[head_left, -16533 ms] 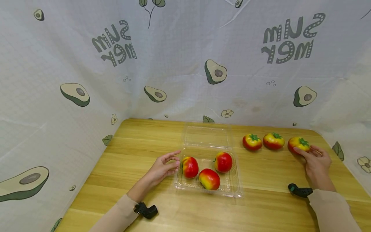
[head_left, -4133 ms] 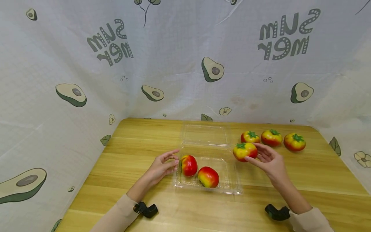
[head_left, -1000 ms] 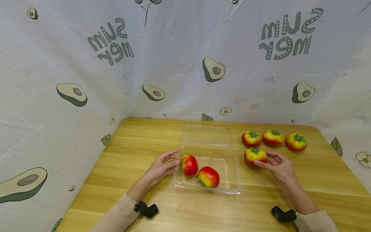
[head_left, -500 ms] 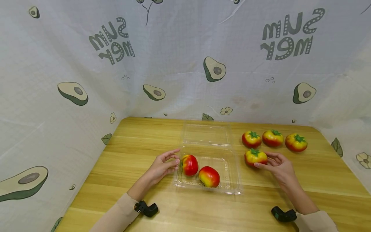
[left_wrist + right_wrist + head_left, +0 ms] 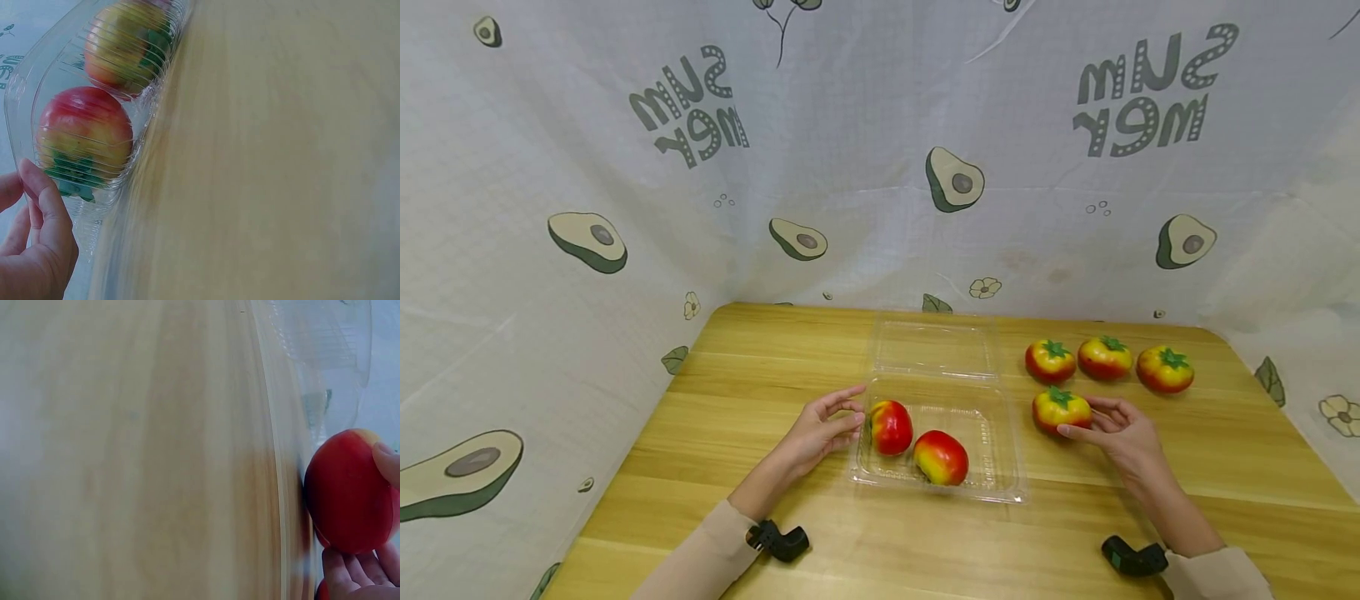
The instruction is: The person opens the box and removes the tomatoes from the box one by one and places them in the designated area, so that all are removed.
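Note:
My right hand (image 5: 1123, 433) holds a red-and-yellow persimmon (image 5: 1062, 412) with a green calyx, thumb in front and fingers behind. In the right wrist view, the held persimmon (image 5: 350, 490) appears at or just above the tabletop; contact is hard to tell. My left hand (image 5: 820, 429) pinches the left rim of a clear plastic clamshell container (image 5: 988, 475), as the thumb (image 5: 39, 181) at its edge shows. The container's lid (image 5: 934, 346) lies folded back. Inside are two persimmons, one at the left (image 5: 891, 427) and one near the front (image 5: 942, 457), both on their sides.
Behind the held fruit, three more persimmons stand in a row, calyx up: one at the left (image 5: 1050, 361), one in the middle (image 5: 1105, 358), one at the right (image 5: 1165, 370). A patterned cloth (image 5: 850, 167) hangs behind the wooden table (image 5: 760, 350).
Of three persimmons in the container earlier, two are there now. My right hand carried one rightward and down, in front of the row, sinking slightly since half a second ago. The left hand stays.

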Action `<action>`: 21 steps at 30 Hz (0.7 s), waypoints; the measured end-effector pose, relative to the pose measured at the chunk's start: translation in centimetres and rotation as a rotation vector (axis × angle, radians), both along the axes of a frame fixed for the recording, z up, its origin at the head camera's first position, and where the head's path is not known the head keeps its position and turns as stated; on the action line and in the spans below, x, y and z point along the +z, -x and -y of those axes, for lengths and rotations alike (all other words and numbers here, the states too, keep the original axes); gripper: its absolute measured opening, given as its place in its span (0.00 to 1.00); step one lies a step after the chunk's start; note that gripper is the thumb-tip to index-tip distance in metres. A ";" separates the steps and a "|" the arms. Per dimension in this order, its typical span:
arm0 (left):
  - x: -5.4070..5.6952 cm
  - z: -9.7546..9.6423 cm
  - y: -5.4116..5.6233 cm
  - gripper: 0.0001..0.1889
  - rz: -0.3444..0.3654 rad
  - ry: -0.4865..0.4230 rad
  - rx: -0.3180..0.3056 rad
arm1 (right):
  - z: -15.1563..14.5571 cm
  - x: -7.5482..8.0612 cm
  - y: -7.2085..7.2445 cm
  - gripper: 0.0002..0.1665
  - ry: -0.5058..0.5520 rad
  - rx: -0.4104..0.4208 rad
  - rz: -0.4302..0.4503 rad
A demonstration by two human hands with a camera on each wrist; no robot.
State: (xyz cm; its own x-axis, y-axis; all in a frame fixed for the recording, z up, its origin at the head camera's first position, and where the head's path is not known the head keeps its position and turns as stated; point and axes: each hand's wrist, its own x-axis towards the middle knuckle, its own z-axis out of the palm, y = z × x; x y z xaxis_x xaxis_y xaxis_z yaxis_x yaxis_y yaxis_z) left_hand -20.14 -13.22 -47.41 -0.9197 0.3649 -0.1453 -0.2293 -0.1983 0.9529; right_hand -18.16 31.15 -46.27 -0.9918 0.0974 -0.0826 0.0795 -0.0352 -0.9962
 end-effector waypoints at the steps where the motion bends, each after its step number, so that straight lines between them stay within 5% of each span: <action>1: 0.0 0.0 0.0 0.29 0.000 0.001 0.001 | 0.0 0.0 0.0 0.27 -0.004 -0.001 0.003; 21: -0.1 0.0 0.1 0.29 0.009 0.012 0.006 | -0.5 0.1 -0.3 0.27 -0.048 0.020 0.015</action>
State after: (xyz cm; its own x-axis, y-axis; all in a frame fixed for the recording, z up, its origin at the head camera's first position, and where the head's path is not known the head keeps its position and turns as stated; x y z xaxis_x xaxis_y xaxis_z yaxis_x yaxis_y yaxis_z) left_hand -20.20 -13.18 -47.52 -0.9203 0.3579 -0.1579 -0.2367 -0.1881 0.9532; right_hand -17.84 31.66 -46.19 -0.9923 0.0821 -0.0928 0.0942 0.0138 -0.9955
